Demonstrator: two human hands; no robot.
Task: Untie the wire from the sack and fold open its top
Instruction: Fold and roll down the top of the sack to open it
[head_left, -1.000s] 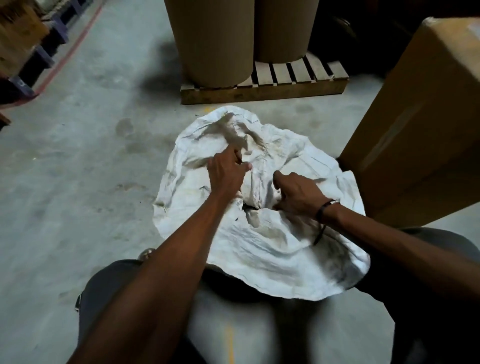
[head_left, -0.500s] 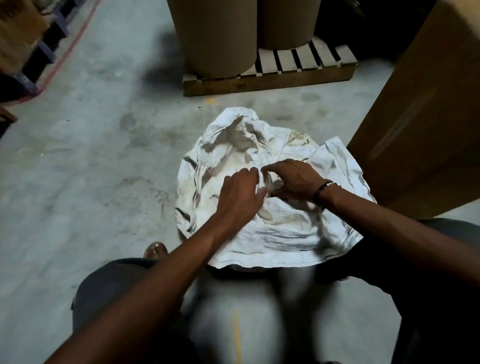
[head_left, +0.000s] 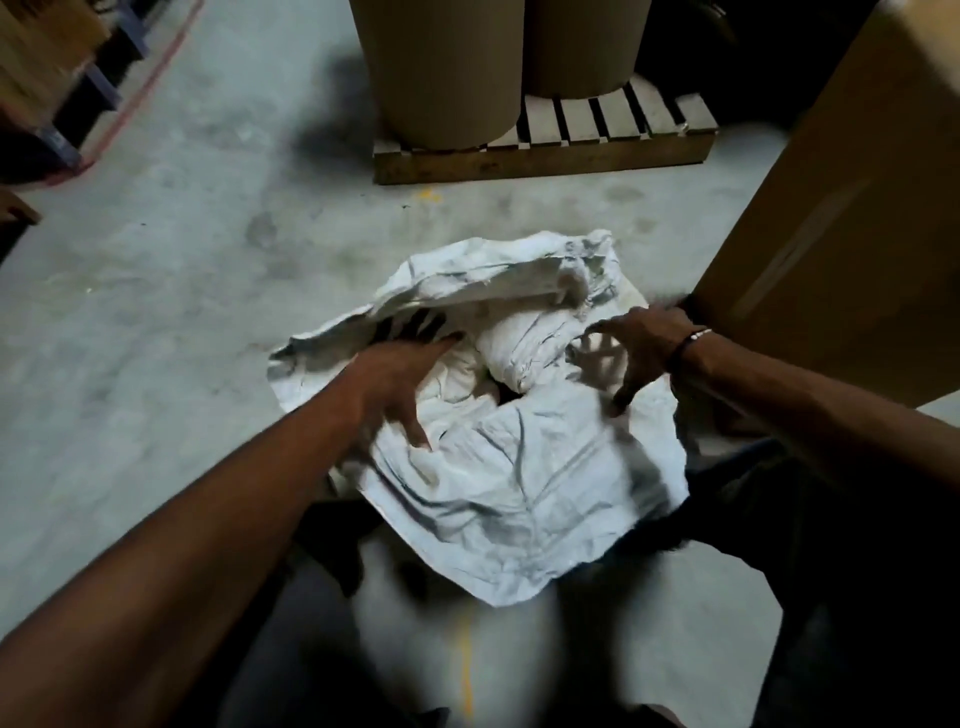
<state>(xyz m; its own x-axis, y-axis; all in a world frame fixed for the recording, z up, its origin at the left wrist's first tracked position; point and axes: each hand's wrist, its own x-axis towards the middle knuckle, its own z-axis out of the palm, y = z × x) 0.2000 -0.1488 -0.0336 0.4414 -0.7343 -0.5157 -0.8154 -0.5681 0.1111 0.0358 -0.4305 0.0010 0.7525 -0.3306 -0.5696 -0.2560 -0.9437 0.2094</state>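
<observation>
A crumpled white woven sack (head_left: 524, 483) stands between my knees, its top fabric spread wide and rumpled. A bunched white roll of fabric (head_left: 524, 353) shows in the middle of the opening. My left hand (head_left: 400, 384) lies on the left side of the top with fingers spread, fingertips reaching under the far flap (head_left: 483, 286). My right hand (head_left: 639, 348) hovers over the right side, fingers apart and curled down, blurred by motion. No wire is visible.
A large cardboard box (head_left: 841, 208) stands close on the right, touching the sack. Two brown cardboard drums (head_left: 441, 73) sit on a wooden pallet (head_left: 540, 150) beyond. Grey concrete floor (head_left: 182, 291) stretches left toward racking (head_left: 47, 93). My dark trousers flank the sack.
Both hands moved apart from the sack's centre, left to the left side and right to the right. The far flap lifted and the top spread wider, showing a bunched roll inside.
</observation>
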